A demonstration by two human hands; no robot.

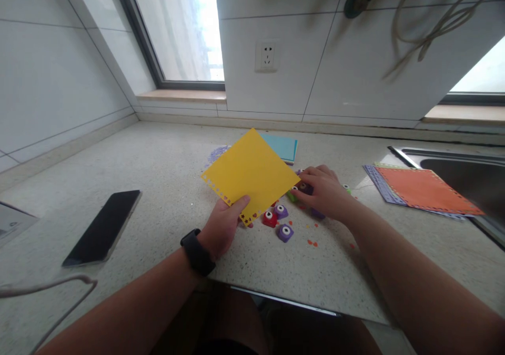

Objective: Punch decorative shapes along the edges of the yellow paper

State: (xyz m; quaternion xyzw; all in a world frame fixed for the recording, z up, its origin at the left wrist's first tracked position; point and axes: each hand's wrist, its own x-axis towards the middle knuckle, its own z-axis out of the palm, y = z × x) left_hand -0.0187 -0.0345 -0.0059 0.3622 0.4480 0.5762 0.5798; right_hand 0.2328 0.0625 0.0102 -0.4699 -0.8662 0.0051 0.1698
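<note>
My left hand (224, 227) pinches a yellow sheet of paper (252, 173) near its lower corner, thumb on top. Small shaped holes run along the sheet's lower-left edge and begin on the lower-right one. At the sheet's right corner, my right hand (325, 193) has its fingers curled around a dark paper punch (304, 187) among the other punches; the fingers partly hide it. Nearby on the counter are a red punch (270, 218), a purple punch (285, 232) and another purple punch (281, 211). A green punch (292, 195) is partly covered.
Blue paper (283, 147) lies behind the yellow sheet. Orange paper (430, 189) tops a stack of hole-edged sheets beside the sink (469, 171). Orange paper bits (312, 243) are scattered on the counter (165, 160). A phone (103, 227) and a cable (47, 286) are at left.
</note>
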